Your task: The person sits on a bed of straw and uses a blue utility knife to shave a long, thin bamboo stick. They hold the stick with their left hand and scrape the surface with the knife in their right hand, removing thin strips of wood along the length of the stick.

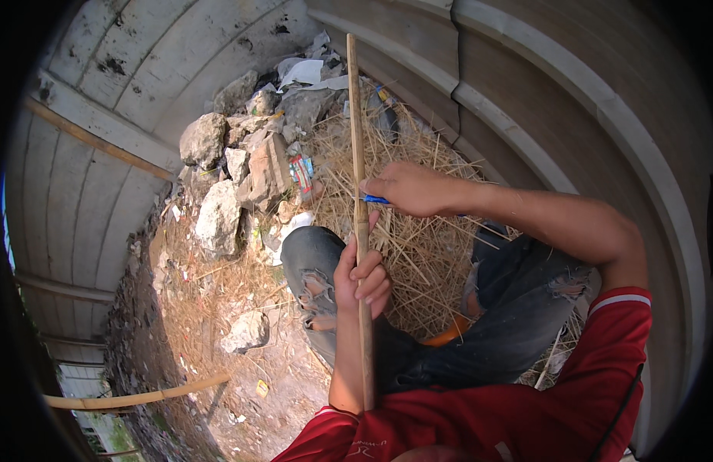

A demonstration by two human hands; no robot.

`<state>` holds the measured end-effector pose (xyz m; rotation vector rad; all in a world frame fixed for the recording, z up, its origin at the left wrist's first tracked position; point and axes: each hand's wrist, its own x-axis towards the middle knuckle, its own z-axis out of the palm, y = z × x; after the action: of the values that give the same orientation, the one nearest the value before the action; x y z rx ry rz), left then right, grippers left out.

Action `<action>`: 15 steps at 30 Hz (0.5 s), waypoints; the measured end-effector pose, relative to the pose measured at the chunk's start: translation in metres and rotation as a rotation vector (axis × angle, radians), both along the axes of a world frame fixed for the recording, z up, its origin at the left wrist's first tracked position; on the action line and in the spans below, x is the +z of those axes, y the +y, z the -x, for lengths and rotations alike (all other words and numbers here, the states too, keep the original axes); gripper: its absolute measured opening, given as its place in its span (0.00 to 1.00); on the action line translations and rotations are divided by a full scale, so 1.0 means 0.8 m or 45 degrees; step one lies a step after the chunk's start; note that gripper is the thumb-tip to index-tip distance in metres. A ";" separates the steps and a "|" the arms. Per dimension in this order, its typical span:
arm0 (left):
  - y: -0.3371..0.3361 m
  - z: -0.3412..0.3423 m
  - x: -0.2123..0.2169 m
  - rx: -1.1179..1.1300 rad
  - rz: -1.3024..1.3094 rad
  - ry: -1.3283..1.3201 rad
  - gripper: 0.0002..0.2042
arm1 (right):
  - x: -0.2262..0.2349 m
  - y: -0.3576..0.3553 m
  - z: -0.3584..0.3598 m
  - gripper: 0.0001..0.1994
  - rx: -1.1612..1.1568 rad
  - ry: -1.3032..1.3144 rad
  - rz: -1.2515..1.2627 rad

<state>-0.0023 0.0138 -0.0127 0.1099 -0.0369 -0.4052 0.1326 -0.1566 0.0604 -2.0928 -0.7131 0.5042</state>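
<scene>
The red shirt (510,423) is filling the lower edge, nearest the lens, with a forearm rising out of each sleeve. The left hand (362,273) is gripping a long, thin bamboo stick (356,138), fingers curled tightly round the shaft and thumb lying up along it; the stick is running down past the wrist toward the shirt and up well beyond both hands. Just above the left hand, the right hand (410,187) is closing round a blue-handled tool (375,199), whose tip is touching the stick; its blade cannot be made out. Below both hands, knees in torn grey jeans (525,285) are bending over dry straw (418,246). Left of the hands, broken stones (218,215) are lying in a pile. Behind the right hand, a stepped concrete wall (525,92) is curving away.
</scene>
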 end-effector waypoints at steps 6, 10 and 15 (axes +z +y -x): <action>0.002 -0.002 0.002 0.018 -0.022 0.011 0.26 | -0.006 0.002 0.025 0.25 -0.020 -0.343 -0.118; 0.002 -0.001 0.002 -0.031 0.022 0.021 0.25 | -0.008 0.000 0.009 0.25 0.093 -0.038 -0.097; 0.003 -0.002 0.003 -0.038 0.034 0.017 0.25 | 0.001 0.001 0.006 0.25 0.042 0.291 -0.131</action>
<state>-0.0003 0.0162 -0.0104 0.0803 -0.0311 -0.4353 0.1279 -0.1558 0.0610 -1.8933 -0.6272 0.6975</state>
